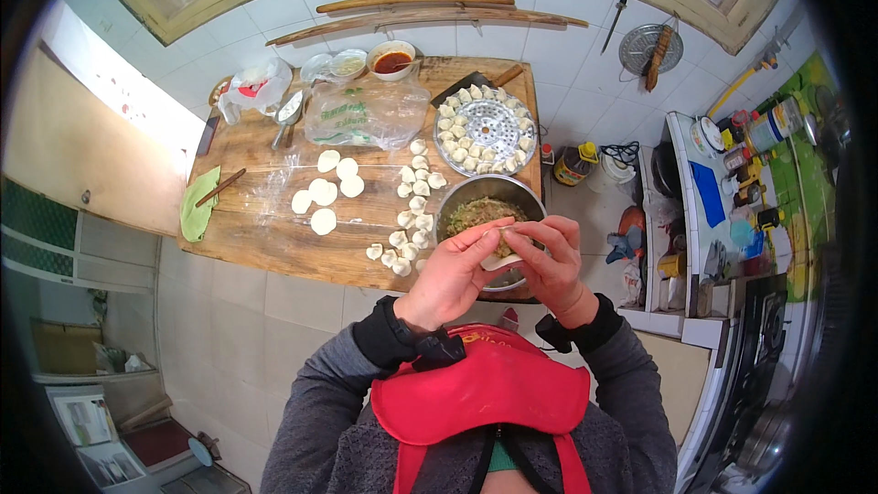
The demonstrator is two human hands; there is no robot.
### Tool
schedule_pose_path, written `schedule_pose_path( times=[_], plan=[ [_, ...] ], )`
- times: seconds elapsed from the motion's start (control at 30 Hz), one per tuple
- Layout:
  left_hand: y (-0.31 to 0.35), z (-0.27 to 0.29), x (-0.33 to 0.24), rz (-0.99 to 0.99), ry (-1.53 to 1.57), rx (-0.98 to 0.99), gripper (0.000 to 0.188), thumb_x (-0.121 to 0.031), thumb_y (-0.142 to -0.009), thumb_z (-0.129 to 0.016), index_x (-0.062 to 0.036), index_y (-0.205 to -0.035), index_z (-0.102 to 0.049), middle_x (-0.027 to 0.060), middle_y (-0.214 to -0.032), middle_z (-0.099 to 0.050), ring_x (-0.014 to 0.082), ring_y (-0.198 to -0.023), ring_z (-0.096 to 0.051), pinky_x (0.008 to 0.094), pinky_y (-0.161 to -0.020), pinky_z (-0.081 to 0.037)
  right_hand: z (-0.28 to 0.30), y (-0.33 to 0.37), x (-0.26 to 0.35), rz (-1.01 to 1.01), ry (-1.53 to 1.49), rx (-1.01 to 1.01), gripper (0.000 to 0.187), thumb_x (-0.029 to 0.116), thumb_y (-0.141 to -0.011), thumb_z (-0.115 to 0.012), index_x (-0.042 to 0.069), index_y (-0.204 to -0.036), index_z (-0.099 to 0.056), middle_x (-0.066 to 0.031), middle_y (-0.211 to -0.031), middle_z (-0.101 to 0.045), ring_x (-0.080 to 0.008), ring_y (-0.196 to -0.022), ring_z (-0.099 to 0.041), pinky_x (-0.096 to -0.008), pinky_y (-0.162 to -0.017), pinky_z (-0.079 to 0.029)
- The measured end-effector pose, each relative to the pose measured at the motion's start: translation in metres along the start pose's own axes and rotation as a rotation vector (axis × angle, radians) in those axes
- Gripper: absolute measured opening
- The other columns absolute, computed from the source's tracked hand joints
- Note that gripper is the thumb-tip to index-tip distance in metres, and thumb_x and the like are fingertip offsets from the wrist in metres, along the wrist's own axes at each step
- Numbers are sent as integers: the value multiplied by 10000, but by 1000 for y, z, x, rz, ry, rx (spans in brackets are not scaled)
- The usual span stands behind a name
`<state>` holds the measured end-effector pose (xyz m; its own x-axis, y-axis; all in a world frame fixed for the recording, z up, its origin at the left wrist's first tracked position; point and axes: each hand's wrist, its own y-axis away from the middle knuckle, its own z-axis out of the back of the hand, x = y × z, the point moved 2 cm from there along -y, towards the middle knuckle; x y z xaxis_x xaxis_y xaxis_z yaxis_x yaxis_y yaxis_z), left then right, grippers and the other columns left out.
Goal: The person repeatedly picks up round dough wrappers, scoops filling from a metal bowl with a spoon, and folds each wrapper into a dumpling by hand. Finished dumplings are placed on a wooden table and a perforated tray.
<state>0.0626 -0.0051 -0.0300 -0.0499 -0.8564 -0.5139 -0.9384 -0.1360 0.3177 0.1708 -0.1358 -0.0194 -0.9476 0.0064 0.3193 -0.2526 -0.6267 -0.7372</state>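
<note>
Steel bowl: the landmark, on the right-hand near part of the wooden table, with pale, green-flecked filling inside.
Wrapper: a pale dough round, bent into a fold and held over the near part of the bowl; the fingers mostly hide its inside.
Left hand: over the bowl's near left edge, thumb and fingers pinched on the wrapper's left side.
Right hand: over the bowl's near right edge, fingertips clamped on the wrapper's right side, close against the left hand's fingertips.
Shaped dumplings: in a loose band on the table, just left of the bowl.
Flat wrappers: several rounds farther left of the bowl, beyond the band, some overlapping.
Perforated tray: just beyond the bowl, dumplings around its rim.
Plastic bag: beyond the bowl and to its left.
Sauce bowl: past the bag from the bowl, with red sauce.
Green cloth: well left of the bowl, at the table's far end, a thin stick across it.
</note>
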Motion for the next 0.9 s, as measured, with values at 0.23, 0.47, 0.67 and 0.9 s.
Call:
schedule_pose_path(
  times=[0.23, 0.47, 0.67, 0.9],
  plan=[
    [1, 2, 2, -78, -103, 14, 355, -187, -1049, -508, -49, -1373, -548, 18, -1275, -600, 108, -1142, -571, 314, -1012, -484, -1, -8, 5, -137, -107, 11, 296, 107, -763, -770, 123, -1058, -747, -36, -1076, -654, -272, -984, -538, -369, -870, -467],
    [1, 1, 0, -147, -209, 55, 354, -154, -1054, -490, -25, -1380, -539, 46, -1292, -597, 108, -1145, -577, 306, -1003, -494, 0, -9, 7, -460, -441, 59, 206, 62, -791, -753, 91, -995, -750, -70, -1151, -627, -249, -1063, -548, -347, -925, -441],
    [6, 4, -5, -217, -426, 102, 338, -96, -1035, -516, -31, -1363, -570, 57, -1246, -630, 95, -1101, -591, 254, -935, -495, 0, -7, 7, -782, -906, 113, 131, 46, -821, -753, 42, -950, -734, -98, -1200, -603, -225, -1151, -554, -351, -978, -434],
    [14, -8, -17, -385, -437, 208, 228, 3, -1001, -537, -45, -1224, -545, 75, -1255, -608, 83, -1023, -588, 219, -846, -493, 12, -26, 12, -557, -827, 224, 150, -48, -792, -751, 12, -925, -718, -116, -1128, -655, -245, -1198, -552, -370, -1010, -429]
  ],
)
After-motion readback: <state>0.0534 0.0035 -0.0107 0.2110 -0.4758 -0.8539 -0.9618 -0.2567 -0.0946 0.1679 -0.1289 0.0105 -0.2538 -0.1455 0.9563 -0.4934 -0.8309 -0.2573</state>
